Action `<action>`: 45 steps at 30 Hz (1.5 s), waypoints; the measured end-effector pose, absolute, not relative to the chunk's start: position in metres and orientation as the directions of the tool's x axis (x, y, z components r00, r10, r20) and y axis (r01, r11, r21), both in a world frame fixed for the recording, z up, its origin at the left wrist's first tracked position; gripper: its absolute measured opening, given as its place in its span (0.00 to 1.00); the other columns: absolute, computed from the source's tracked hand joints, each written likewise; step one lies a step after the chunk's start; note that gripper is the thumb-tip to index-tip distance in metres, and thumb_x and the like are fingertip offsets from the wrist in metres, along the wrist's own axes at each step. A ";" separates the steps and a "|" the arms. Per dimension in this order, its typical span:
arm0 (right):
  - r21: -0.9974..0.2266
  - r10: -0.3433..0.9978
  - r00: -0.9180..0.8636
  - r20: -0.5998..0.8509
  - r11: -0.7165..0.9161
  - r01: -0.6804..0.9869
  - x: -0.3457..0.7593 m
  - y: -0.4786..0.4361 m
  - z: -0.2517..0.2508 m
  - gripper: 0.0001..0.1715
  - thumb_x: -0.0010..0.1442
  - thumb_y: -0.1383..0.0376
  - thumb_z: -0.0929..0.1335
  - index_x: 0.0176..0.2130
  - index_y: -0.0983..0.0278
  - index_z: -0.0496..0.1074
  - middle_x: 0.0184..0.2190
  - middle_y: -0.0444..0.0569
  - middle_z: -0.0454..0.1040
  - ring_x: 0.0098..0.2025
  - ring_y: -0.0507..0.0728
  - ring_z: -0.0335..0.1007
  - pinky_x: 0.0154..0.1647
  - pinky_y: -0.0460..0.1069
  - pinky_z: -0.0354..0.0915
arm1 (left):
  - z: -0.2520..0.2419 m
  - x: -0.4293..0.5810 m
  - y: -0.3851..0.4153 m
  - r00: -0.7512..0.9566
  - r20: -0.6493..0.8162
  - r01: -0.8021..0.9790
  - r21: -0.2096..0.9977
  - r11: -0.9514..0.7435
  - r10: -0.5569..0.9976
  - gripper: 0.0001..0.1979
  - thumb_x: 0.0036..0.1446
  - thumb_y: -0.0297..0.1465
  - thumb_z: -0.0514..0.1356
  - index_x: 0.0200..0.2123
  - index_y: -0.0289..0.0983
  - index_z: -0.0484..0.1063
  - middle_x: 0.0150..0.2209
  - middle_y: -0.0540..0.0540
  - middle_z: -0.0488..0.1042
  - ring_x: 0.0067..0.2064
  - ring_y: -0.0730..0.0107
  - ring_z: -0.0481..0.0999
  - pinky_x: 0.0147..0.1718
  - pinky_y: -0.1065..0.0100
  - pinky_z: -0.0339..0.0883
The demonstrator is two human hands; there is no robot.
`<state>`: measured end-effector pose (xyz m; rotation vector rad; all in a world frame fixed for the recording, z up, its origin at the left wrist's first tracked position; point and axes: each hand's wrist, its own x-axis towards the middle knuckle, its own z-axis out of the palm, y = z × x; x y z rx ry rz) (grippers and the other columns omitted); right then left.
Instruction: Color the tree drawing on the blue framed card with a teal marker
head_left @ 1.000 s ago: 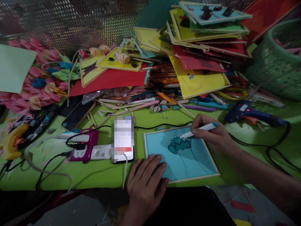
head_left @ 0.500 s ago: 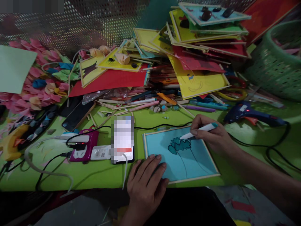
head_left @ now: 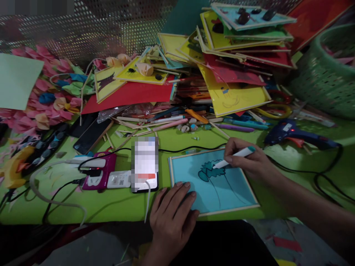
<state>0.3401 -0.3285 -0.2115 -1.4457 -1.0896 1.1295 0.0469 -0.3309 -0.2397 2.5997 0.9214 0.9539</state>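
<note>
My right hand (head_left: pixel 245 157) grips a white marker (head_left: pixel 233 157) with a teal end, its tip on the dark teal part of a drawing (head_left: pixel 210 172). The drawing shows a jagged-edged shape with two long thin lines running down. It is on a light blue sheet (head_left: pixel 235 188) edged with thin wooden sticks. My left hand (head_left: pixel 175 212) lies flat, fingers stretched out, over the sheet's lower left corner, which it hides. Left of the sheet is a lit phone (head_left: pixel 144 183) with a white cable.
A purple power strip (head_left: pixel 109 164) with plugs and cables lies left. At right rests a blue glue gun (head_left: pixel 299 133), its cord trailing. Framed sheets (head_left: pixel 238 99) pile up behind pens and sticks. A green basket (head_left: pixel 327 85) stands far right; pink paper pieces (head_left: pixel 19 118) heap at left.
The marker tip has shifted slightly down within the teal shape, my right hand moving a little with it. My left hand and the sheet stay in place.
</note>
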 end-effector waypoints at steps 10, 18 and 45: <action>-0.993 0.978 0.209 -0.030 -0.052 0.103 0.344 -0.329 -0.220 0.11 0.62 0.59 0.75 0.31 0.59 0.73 0.26 0.42 0.67 0.28 0.53 0.58 0.27 0.50 0.53 | -0.239 0.047 -0.330 0.595 0.515 0.474 0.396 -0.787 0.617 0.12 0.69 0.32 0.59 0.51 0.39 0.80 0.53 0.44 0.83 0.58 0.61 0.79 0.62 0.59 0.61; -0.993 0.981 0.192 -0.039 -0.059 0.104 0.343 -0.328 -0.218 0.11 0.62 0.60 0.74 0.31 0.61 0.73 0.25 0.41 0.66 0.27 0.52 0.57 0.27 0.50 0.52 | -0.240 0.047 -0.331 0.594 0.514 0.475 0.396 -0.786 0.618 0.12 0.69 0.32 0.59 0.51 0.39 0.80 0.53 0.44 0.83 0.58 0.60 0.79 0.61 0.58 0.61; -0.991 0.980 0.191 -0.060 -0.081 0.106 0.341 -0.329 -0.213 0.12 0.59 0.58 0.76 0.30 0.60 0.73 0.24 0.41 0.66 0.26 0.52 0.57 0.25 0.49 0.52 | -0.239 0.048 -0.330 0.592 0.518 0.476 0.394 -0.787 0.617 0.12 0.69 0.32 0.59 0.51 0.39 0.80 0.53 0.44 0.83 0.58 0.61 0.80 0.62 0.58 0.61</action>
